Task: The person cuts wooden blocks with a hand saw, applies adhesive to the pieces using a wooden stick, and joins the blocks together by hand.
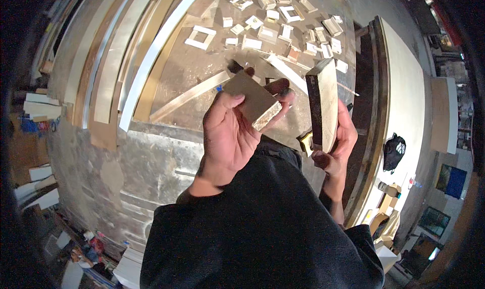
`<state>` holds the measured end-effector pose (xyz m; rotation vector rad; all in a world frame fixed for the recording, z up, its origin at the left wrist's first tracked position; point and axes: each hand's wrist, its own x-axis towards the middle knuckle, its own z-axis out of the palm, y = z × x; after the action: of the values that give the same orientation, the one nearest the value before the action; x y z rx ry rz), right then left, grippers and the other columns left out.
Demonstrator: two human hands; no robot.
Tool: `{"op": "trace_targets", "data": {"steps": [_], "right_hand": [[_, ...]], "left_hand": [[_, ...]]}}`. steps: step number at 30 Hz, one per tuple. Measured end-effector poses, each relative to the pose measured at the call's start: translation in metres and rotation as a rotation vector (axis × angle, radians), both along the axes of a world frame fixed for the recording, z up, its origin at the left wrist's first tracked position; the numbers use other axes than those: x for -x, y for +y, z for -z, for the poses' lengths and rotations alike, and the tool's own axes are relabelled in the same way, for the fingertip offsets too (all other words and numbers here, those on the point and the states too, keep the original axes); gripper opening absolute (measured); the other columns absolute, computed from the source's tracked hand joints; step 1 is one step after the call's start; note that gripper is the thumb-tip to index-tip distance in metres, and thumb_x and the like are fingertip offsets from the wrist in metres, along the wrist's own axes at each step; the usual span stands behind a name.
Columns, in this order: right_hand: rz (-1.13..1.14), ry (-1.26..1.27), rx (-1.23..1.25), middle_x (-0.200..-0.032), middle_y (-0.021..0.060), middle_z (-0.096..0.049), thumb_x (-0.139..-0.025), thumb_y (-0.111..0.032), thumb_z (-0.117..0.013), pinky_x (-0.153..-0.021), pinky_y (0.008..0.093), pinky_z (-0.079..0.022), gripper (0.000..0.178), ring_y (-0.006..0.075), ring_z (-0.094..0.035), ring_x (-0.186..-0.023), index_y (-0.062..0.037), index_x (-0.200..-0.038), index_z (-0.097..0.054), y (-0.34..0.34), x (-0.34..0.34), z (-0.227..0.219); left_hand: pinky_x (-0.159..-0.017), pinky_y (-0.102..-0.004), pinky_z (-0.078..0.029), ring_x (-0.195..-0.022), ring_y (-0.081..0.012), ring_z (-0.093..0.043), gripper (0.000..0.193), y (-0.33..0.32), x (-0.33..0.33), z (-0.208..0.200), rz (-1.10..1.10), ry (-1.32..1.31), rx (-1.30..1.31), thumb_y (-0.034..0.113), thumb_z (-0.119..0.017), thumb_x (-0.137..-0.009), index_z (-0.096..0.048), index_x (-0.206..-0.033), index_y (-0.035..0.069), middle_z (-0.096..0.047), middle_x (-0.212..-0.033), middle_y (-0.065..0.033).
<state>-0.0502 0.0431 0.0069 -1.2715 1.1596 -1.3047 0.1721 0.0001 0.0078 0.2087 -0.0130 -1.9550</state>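
Note:
My left hand (230,140) is closed around a small block of particle board (250,98), thumb on its brown face and fingers behind it. The block's pale, rough edge faces right. In my right hand (345,140) a longer wooden offcut (327,104) stands nearly upright, with a dark edge and a pale broad face. The two pieces are apart, held side by side in front of my body. A yellow and black object (306,143) shows beside the offcut's lower end; its kind is partly hidden.
Many small wooden blocks and frames (200,38) lie scattered on the floor ahead. Long boards (156,56) lie at the left. A pale strip (189,94) rests slanted nearby. On the right, a long white-topped bench (404,102) bears a black cap-like item (394,152).

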Motion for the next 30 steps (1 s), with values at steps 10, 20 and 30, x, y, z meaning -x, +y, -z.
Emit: {"op": "trace_targets", "data": {"steps": [10,20,30], "right_hand": [[-0.007,-0.052,-0.046,-0.142,0.0135,-0.058,-0.061,-0.044,-0.093,-0.115,0.0344,-0.036,0.121,0.0217,-0.055,-0.132,0.0110,-0.152,-0.035,0.003,-0.010,-0.001],[-0.038,-0.292,-0.075,-0.125,0.0146,-0.064,-0.067,-0.059,-0.085,-0.063,0.0252,-0.054,0.121,0.0149,-0.069,-0.083,0.0053,-0.154,-0.032,-0.010,0.000,0.025],[0.037,-0.218,-0.317,-0.107,0.0166,-0.070,-0.069,-0.022,-0.064,-0.052,0.0252,-0.052,0.091,0.0150,-0.065,-0.062,0.0025,-0.152,-0.036,0.025,0.038,0.058]], "left_hand": [[-0.111,-0.0429,-0.048,-0.125,-0.0253,-0.061,0.055,0.015,0.009,0.019,-0.196,-0.166,0.037,-0.002,-0.072,-0.090,-0.051,-0.140,0.010,-0.063,-0.130,-0.0115],[-0.077,-0.0263,-0.056,-0.090,-0.0102,-0.068,0.042,0.019,0.051,0.062,-0.435,-1.102,0.449,0.009,-0.089,-0.078,-0.059,-0.107,0.003,-0.068,-0.098,-0.0049],[-0.074,-0.0430,-0.055,-0.082,-0.0373,-0.070,0.033,0.030,0.049,0.075,0.134,-1.537,0.890,0.012,-0.082,-0.080,-0.060,-0.102,0.001,-0.068,-0.088,-0.0185]]}}
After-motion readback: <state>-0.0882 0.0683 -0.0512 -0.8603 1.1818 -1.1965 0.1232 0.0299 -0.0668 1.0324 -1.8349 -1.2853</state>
